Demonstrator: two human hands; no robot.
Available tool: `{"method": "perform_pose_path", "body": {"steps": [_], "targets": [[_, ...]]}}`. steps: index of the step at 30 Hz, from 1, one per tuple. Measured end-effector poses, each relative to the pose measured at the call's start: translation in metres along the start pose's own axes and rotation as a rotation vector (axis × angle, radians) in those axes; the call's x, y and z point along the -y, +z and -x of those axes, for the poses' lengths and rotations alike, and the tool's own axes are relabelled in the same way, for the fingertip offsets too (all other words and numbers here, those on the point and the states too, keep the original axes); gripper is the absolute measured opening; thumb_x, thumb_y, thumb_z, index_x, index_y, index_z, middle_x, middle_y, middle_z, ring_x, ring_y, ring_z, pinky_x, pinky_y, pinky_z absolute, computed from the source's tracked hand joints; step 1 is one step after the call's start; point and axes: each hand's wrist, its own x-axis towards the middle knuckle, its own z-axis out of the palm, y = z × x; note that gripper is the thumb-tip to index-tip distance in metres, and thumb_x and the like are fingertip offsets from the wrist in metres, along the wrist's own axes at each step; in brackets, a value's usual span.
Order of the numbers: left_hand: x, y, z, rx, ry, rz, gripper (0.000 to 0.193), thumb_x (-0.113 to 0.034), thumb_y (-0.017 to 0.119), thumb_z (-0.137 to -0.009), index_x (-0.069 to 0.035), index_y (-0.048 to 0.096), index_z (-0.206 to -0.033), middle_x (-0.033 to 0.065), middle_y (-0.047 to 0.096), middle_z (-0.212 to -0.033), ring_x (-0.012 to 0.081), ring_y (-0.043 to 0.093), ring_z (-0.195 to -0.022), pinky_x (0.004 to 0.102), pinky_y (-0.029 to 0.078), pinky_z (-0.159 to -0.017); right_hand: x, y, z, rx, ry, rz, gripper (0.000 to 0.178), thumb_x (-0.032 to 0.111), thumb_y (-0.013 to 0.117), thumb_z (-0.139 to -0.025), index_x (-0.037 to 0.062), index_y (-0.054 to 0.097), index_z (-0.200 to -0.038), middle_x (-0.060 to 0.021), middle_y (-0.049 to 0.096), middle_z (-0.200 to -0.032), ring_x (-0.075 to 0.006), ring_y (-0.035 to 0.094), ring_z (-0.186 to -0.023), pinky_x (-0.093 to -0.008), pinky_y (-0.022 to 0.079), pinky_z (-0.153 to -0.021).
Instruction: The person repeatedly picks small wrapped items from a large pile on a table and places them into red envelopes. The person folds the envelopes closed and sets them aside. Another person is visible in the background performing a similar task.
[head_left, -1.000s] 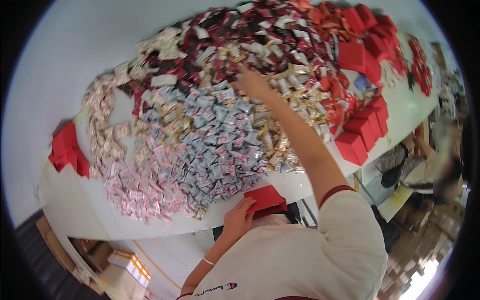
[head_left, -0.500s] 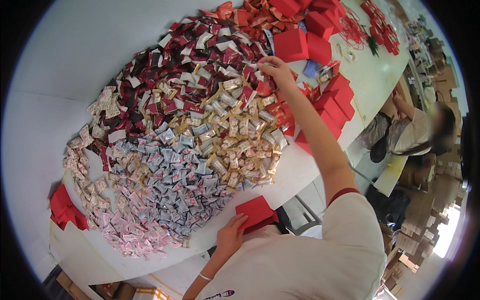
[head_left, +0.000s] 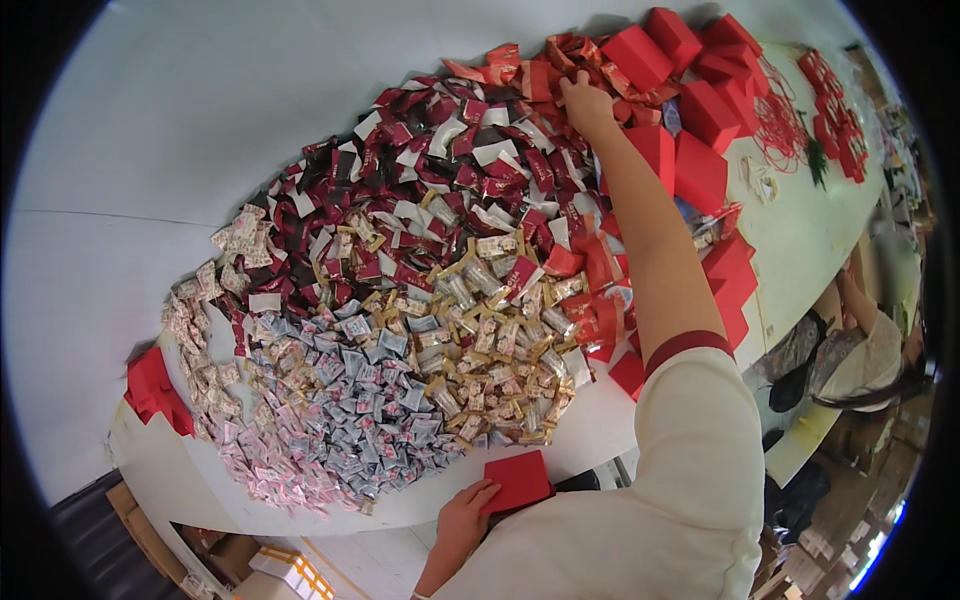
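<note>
My left hand is at the near edge of the table, its fingers gripping the side of a red box. My right arm stretches to the far side. There my right hand is bent down over red-orange packets, fingertips among them. What its curled fingers hold, if anything, is hidden. Beside it spreads a heap of maroon and white packets. Nearer lie gold-ended clear wrapped sweets, grey-blue sachets and pink sachets.
Several red boxes stand at the far right, with red cords beyond. More red boxes sit right of my forearm. A folded red piece lies at the left beside cream packets. Another person sits at the right.
My right hand has moved farther away, from the maroon packets to the red-orange ones. My left hand still grips the red box. The whole view has shifted.
</note>
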Motion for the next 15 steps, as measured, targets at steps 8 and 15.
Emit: {"method": "perform_pose_path", "body": {"steps": [8, 15], "targets": [[-0.005, 0.001, -0.019, -0.022, 0.033, 0.020, 0.043, 0.002, 0.058, -0.064, -0.010, 0.058, -0.105, 0.0087, 0.057, -0.109, 0.0286, 0.057, -0.088, 0.0355, 0.047, -0.076, -0.032, -0.034, 0.004, -0.312, 0.156, -0.408, 0.035, 0.026, 0.055, -0.079, 0.0157, 0.054, -0.113, -0.0110, 0.060, -0.072, -0.0271, 0.062, -0.064, -0.0379, 0.048, -0.053], [0.000, 0.010, -0.016, -0.027, 0.059, 0.077, 0.042, 0.002, 0.059, -0.064, -0.009, 0.059, -0.105, 0.0088, 0.057, -0.107, 0.0283, 0.057, -0.090, 0.0346, 0.048, -0.077, -0.070, -0.165, 0.150, 0.386, 0.160, -1.368, 0.018, 0.015, 0.049, -0.083, 0.0102, 0.064, -0.092, -0.0015, 0.056, -0.064, -0.0032, 0.042, -0.040, -0.0148, 0.028, -0.035]]}}
